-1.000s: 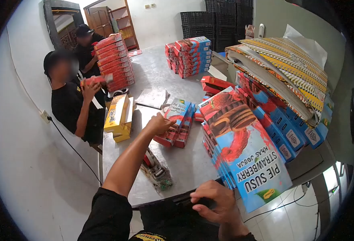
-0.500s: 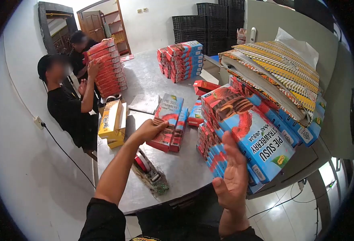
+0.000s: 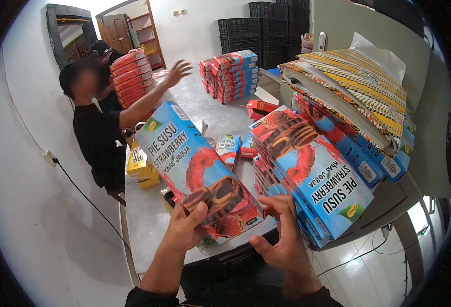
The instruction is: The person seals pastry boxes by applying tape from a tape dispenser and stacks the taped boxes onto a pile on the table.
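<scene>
A blue and red strawberry pie box (image 3: 192,158) is raised above the table's near part, tilted, its printed front facing me. My left hand (image 3: 187,225) grips its lower end, thumb on the front. Close to the box's lower right corner is my right hand (image 3: 281,235), with thumb and fingers apart and nothing between them. To the right of that hand stands a pile of similar boxes (image 3: 312,169). Behind the raised box, another strawberry box (image 3: 229,145) lies on the metal table (image 3: 184,110), partly hidden.
A yellow box (image 3: 139,162) stands at the table's left edge. Two people (image 3: 95,128) are beyond it by a stack of red boxes (image 3: 133,77); one reaches over the table. More boxes (image 3: 230,74) stand at the back. A patterned binder (image 3: 348,87) rests on boxes at right.
My left hand has lifted a strawberry box off the table toward me. My right hand has moved slightly down and left, beside it. The nearer person has stretched an arm over the table.
</scene>
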`<action>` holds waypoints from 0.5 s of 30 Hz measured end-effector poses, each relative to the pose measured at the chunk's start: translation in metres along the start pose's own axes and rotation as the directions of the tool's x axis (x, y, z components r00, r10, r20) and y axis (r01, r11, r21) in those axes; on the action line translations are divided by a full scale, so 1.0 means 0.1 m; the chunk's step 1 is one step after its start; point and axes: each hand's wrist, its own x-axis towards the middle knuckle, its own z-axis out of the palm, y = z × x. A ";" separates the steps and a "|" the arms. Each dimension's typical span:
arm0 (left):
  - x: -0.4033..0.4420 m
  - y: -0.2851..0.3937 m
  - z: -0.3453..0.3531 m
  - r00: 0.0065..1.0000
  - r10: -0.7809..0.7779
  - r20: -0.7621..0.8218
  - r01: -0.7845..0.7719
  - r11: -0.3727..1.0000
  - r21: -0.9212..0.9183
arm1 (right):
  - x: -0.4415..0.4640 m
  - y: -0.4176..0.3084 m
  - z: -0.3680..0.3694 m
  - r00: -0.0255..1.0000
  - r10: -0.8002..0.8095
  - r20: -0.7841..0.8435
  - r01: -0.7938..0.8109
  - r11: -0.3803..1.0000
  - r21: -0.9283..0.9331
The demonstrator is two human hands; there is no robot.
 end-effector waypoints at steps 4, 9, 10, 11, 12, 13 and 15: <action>-0.11 -0.08 -0.01 1.000 0.029 0.006 -0.028 0.997 -0.078 | -0.01 0.06 -0.05 0.997 0.002 0.073 0.002 0.999 -0.053; -0.22 -0.18 0.10 0.991 0.132 -0.005 -0.132 0.983 -0.128 | -0.05 0.02 0.13 0.957 0.193 0.216 -0.272 0.857 0.437; -0.27 -0.22 0.08 0.997 0.079 0.025 -0.076 0.993 -0.095 | -0.06 0.03 0.14 0.958 0.190 0.216 -0.269 0.859 0.435; -0.31 -0.17 0.07 0.996 0.081 0.025 -0.079 0.993 -0.094 | -0.06 0.05 0.15 0.969 0.194 0.156 -0.238 0.907 0.347; -0.38 -0.05 0.05 0.991 -0.037 0.132 -0.012 0.936 0.352 | -0.07 0.07 0.14 0.977 0.192 0.094 -0.210 0.944 0.253; -0.46 0.08 0.02 0.967 -0.190 0.173 0.004 0.684 0.729 | -0.07 0.08 0.13 0.977 0.192 0.095 -0.210 0.944 0.254; -0.63 0.39 -0.01 0.772 -0.506 0.384 -0.175 0.411 0.895 | -0.08 0.06 0.07 0.973 0.222 0.055 -0.225 0.887 0.402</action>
